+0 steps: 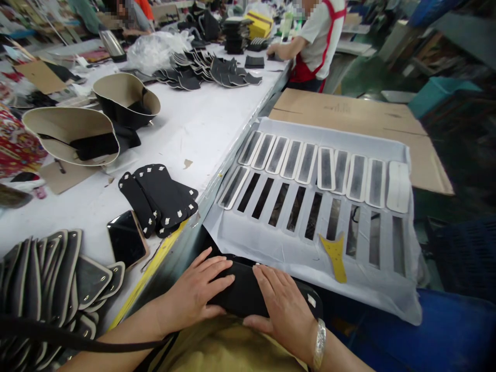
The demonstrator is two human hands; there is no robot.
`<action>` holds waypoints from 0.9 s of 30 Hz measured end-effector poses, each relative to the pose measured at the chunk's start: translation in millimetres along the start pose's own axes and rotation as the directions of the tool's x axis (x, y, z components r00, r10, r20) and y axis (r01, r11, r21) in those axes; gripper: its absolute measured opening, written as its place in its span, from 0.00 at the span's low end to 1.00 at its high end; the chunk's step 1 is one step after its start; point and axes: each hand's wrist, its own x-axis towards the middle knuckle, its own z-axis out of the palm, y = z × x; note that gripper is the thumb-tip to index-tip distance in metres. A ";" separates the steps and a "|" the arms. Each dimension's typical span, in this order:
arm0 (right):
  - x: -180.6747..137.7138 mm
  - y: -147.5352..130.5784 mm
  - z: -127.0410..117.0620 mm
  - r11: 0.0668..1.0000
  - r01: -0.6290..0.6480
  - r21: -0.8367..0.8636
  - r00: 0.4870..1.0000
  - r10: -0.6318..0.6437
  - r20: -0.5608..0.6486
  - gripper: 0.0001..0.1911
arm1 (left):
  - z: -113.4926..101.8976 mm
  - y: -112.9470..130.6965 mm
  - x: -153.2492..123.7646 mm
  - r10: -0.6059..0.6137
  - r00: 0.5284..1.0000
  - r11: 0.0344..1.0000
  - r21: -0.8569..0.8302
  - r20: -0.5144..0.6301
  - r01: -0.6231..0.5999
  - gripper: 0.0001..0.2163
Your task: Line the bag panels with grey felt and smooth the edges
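Note:
Both of my hands rest on a stack of black flat pieces [244,292] held in my lap at the bottom of the view. My left hand [196,297] wraps the stack's left end with fingers over the top and thumb underneath. On the right end, my right hand [282,307] presses flat, thumb curled round the near edge; a silver bracelet is on that wrist. Just beyond the stack lies a white sheet [271,243] with rows of slots, several of them filled with white-rimmed strips [292,157]. A yellow template [336,254] lies on it.
On the white table [201,124] to the left lie black tabbed pieces [160,199], a phone [126,238], fanned grey-edged pieces [50,276] and two curved beige-lined parts [73,134]. A person in a white shirt [321,36] works at the far end. Cardboard [349,111] lies behind the sheet.

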 end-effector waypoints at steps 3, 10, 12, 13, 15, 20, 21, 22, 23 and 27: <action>7.2 -2.9 -2.2 0.999 -0.032 0.043 0.997 0.030 0.066 0.46 | 1.0 -0.8 2.6 0.003 1.000 0.999 -0.035 0.011 -0.003 0.26; 10.9 -7.3 3.4 0.994 -0.079 0.072 0.995 0.074 0.067 0.39 | 5.2 -14.1 5.2 0.075 0.997 0.996 -0.048 -0.028 -0.076 0.22; 12.6 -7.2 3.9 0.994 -0.080 0.073 0.995 0.076 0.065 0.38 | 7.3 -17.6 5.9 0.098 0.994 0.994 -0.041 -0.052 -0.100 0.21; 13.7 -7.0 3.8 0.994 -0.081 0.073 0.995 0.076 0.064 0.37 | 8.2 -19.0 6.1 0.104 0.993 0.994 -0.037 -0.060 -0.107 0.20; 15.6 -6.7 3.4 0.994 -0.079 0.072 0.995 0.074 0.064 0.36 | 9.5 -21.2 6.0 0.111 0.991 0.993 -0.031 -0.069 -0.114 0.21; 15.0 -8.1 3.5 0.997 -0.060 0.044 0.996 0.057 0.062 0.35 | 11.0 -22.8 4.5 0.133 0.988 0.991 -0.013 -0.083 -0.134 0.20; 14.1 -8.6 3.7 0.998 -0.052 0.034 0.997 0.050 0.056 0.34 | 11.4 -22.7 4.0 0.142 0.986 0.990 -0.008 -0.089 -0.143 0.20; 13.1 -9.1 4.0 0.999 -0.044 0.022 0.998 0.043 0.048 0.34 | 11.9 -22.5 3.4 0.150 0.984 0.989 -0.002 -0.097 -0.151 0.21; 12.1 -9.4 4.2 0.999 -0.036 0.010 0.999 0.036 0.039 0.34 | 12.4 -22.4 2.9 0.159 0.982 0.987 0.004 -0.103 -0.160 0.21; 10.0 -9.6 3.6 1.000 -0.015 -0.013 1.000 0.016 0.027 0.36 | 13.3 -22.6 0.6 0.197 0.975 0.980 0.045 -0.102 -0.193 0.22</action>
